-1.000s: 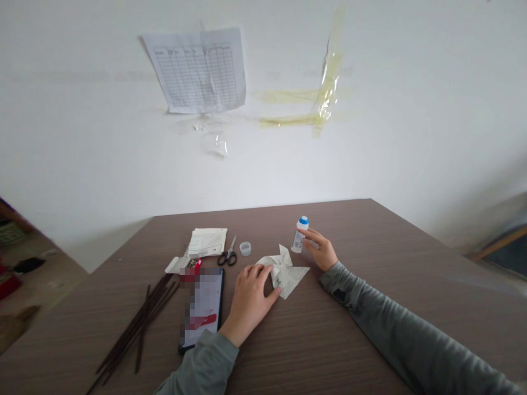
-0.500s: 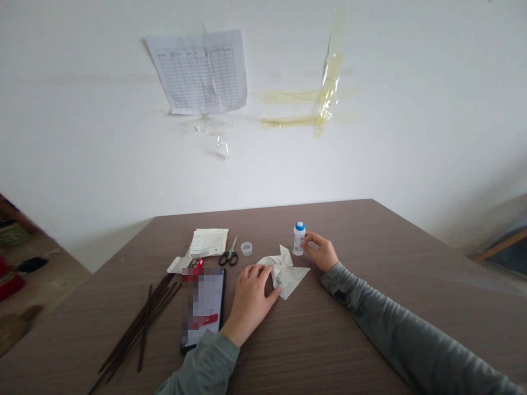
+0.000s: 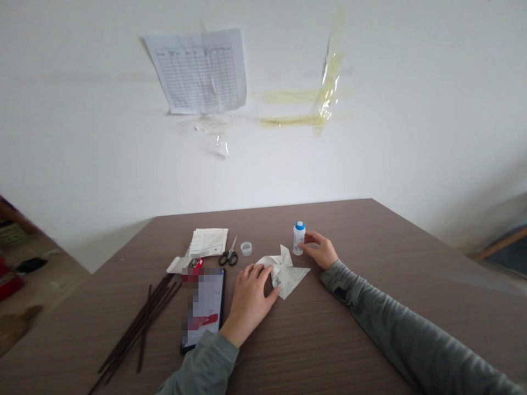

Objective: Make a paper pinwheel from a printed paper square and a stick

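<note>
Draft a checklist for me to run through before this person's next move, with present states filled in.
1. Left hand touching paper pinwheel: ok.
2. Glue-style bottle upright on table: ok.
3. Right hand at bottle's side: ok.
4. Firm grip on bottle: cannot tell.
5. Scissors apart from both hands: ok.
6. Left sleeve off phone: cannot tell; they overlap in view.

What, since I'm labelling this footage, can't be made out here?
In the head view:
Folded paper: partly hidden under the left hand.
Phone: screen partly masked by pixel blocks.
Bottle: label print too small.
Wall sheet: print blurred.
Dark sticks: one lower end cut off by bottom edge.
</note>
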Demonstrator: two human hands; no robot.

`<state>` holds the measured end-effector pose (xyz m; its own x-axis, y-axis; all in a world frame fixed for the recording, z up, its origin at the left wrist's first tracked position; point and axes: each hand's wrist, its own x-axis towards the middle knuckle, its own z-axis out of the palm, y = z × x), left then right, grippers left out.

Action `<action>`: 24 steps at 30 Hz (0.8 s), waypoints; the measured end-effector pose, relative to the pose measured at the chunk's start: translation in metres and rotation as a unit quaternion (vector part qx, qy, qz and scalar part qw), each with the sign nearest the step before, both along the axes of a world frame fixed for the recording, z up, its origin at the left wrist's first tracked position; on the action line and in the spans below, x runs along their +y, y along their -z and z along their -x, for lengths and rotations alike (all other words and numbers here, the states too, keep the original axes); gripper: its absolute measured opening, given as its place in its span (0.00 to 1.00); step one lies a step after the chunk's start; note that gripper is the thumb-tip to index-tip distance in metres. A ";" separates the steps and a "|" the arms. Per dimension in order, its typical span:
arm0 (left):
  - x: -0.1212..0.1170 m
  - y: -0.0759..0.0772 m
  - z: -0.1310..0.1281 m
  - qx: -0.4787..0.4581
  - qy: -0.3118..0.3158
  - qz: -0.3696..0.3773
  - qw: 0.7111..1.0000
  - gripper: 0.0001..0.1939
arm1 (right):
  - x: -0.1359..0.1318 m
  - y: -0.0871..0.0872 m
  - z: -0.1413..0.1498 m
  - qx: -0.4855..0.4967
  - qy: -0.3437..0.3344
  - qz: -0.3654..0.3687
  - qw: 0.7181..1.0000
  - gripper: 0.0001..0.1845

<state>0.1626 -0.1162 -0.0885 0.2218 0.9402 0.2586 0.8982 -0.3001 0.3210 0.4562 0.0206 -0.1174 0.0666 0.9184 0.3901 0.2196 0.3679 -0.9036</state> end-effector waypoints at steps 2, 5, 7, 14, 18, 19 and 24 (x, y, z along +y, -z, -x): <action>-0.001 -0.002 0.000 0.007 -0.001 0.015 1.000 0.28 | 0.000 0.000 -0.001 -0.009 -0.002 -0.004 1.000 0.23; -0.002 -0.006 0.000 0.013 -0.006 0.035 0.999 0.29 | 0.001 0.001 0.000 -0.021 0.001 -0.016 1.000 0.21; -0.003 -0.008 0.000 0.013 -0.004 0.043 0.999 0.30 | 0.002 0.003 0.002 -0.023 0.003 -0.024 0.999 0.20; -0.003 -0.020 0.001 0.027 -0.012 0.079 0.996 0.31 | 0.013 -0.003 0.023 -0.010 -0.012 -0.043 0.999 0.18; -0.004 -0.027 0.008 0.042 -0.016 0.092 0.995 0.31 | 0.024 -0.018 0.040 0.016 -0.056 -0.025 0.998 0.19; -0.004 -0.028 0.010 0.047 -0.016 0.093 0.994 0.31 | 0.026 -0.022 0.044 0.021 -0.066 -0.020 0.997 0.20; -0.002 -0.030 0.022 0.066 -0.011 0.104 0.992 0.34 | 0.041 -0.041 0.070 0.056 -0.119 0.004 0.991 0.24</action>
